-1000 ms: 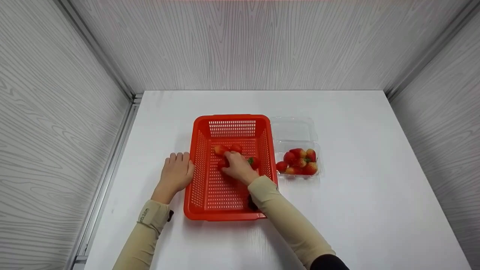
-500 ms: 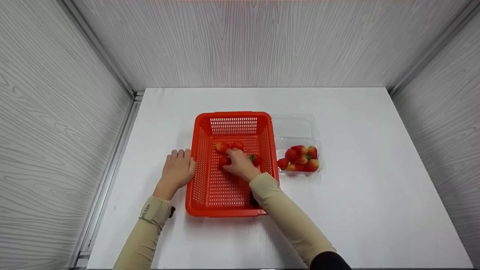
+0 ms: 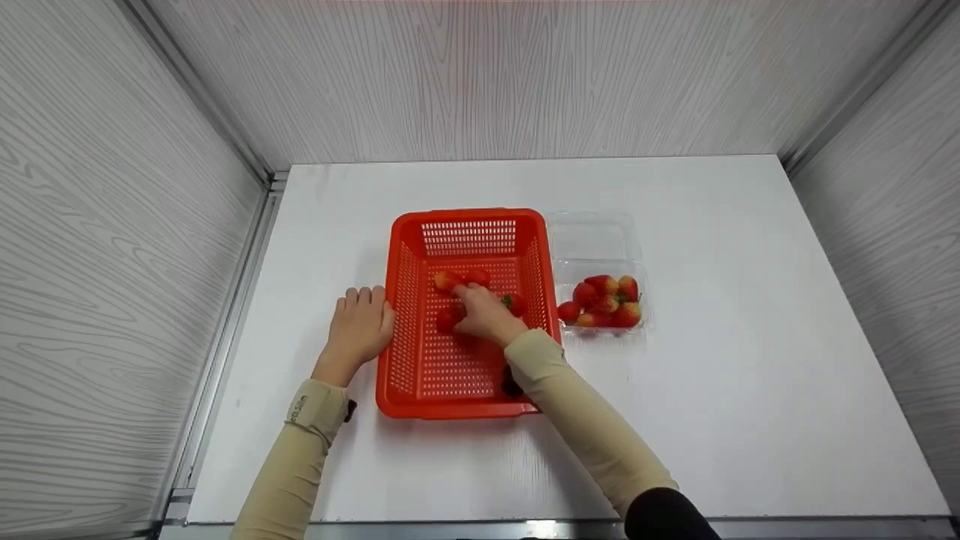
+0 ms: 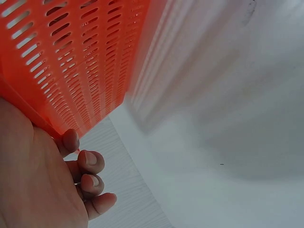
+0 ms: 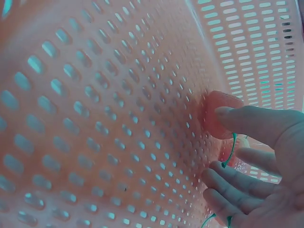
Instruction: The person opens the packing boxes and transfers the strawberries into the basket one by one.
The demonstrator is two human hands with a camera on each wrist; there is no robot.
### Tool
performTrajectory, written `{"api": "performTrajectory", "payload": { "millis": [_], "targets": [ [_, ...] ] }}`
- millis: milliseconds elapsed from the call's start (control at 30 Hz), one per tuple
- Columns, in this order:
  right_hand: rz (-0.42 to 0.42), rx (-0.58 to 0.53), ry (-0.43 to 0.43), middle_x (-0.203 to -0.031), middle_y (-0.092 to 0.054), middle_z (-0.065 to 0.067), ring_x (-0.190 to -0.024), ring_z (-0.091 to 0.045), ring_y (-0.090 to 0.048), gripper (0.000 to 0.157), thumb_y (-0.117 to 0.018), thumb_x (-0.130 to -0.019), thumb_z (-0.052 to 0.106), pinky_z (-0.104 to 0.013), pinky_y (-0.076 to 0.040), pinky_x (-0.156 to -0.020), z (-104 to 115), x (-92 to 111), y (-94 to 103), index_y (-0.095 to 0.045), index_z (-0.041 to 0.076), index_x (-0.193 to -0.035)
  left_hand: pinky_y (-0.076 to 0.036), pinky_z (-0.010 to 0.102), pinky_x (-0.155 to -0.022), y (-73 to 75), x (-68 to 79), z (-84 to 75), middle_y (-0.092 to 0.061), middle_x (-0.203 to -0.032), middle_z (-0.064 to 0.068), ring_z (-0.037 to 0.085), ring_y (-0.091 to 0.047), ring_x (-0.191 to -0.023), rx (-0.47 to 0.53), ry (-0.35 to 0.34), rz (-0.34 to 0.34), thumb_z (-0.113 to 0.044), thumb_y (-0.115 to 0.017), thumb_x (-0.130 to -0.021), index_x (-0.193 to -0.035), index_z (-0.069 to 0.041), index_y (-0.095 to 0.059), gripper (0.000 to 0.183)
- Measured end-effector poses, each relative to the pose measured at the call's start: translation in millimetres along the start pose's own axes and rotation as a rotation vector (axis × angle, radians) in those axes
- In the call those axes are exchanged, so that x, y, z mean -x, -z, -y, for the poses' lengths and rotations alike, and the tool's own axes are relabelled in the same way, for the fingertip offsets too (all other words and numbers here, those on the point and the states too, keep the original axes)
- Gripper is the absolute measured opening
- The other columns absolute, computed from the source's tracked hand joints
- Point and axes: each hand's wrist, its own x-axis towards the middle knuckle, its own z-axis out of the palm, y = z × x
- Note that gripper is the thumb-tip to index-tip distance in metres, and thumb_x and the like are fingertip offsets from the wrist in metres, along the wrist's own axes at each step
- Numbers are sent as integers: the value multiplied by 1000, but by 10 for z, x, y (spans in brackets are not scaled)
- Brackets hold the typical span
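Note:
In the head view a red slotted basket (image 3: 469,410) stands on the white table. My left hand (image 3: 358,324) holds its left rim; the left wrist view shows the curled fingers (image 4: 91,161) below the rim, with the thumb hidden. My right hand (image 3: 487,315) is inside the basket, fingers loosely spread. Its thumb touches a red strawberry (image 5: 219,114) with a thin green stem in the right wrist view. Other strawberries lie around this hand: a yellow-tipped strawberry (image 3: 445,282), a red strawberry (image 3: 478,277) and a green-leaved strawberry (image 3: 516,304), partly hidden by the hand.
Right of the basket is a clear plastic clamshell box (image 3: 592,238), its lid folded back. Several strawberries (image 3: 604,300) fill its front part. Table (image 3: 750,337) surface extends to the right, with grey wood-patterned walls (image 3: 480,82) at the back and sides.
The whole head view has tilted, so everything sits slightly higher. My right hand's thumb and fingers have spread a little, and more of the strawberry beside the thumb shows. The left hand stays put.

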Motion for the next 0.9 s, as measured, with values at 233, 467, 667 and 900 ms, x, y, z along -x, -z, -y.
{"api": "performTrajectory", "payload": {
  "millis": [233,467,667,900],
  "targets": [
    [33,51,-14,-132,-53,-16,-117,-31,-55,63,-77,-85,12,-44,-46,-95,80,54,161,-49,6,-141,-36,50,-82,-13,-71,-6,-48,-95,18,36,-42,-90,-2,-1,11,-27,-31,-102,-108,0,-47,32],
    [-8,20,11,-136,-54,-13,-126,-29,-49,58,-72,-87,12,-45,-39,-105,250,102,435,-51,7,-141,-35,50,-81,19,-64,15,-47,-95,18,35,-41,-90,0,10,12,-27,-31,-102,-107,0,-46,31],
    [-59,-64,29,-128,-60,-12,-112,-24,-58,51,-70,-90,15,-40,-48,-95,287,150,622,-54,5,-138,-35,50,-81,-1,-13,21,-47,-96,19,36,-41,-91,20,15,29,-27,-31,-103,-109,1,-46,32],
    [-188,-107,146,-122,-64,-10,-109,-22,-61,39,-65,-94,14,-35,-48,-95,233,191,895,-60,4,-131,-35,49,-80,-4,-12,2,-46,-94,18,35,-41,-90,38,10,19,-26,-31,-102,-107,0,-47,31]
  ]
}}
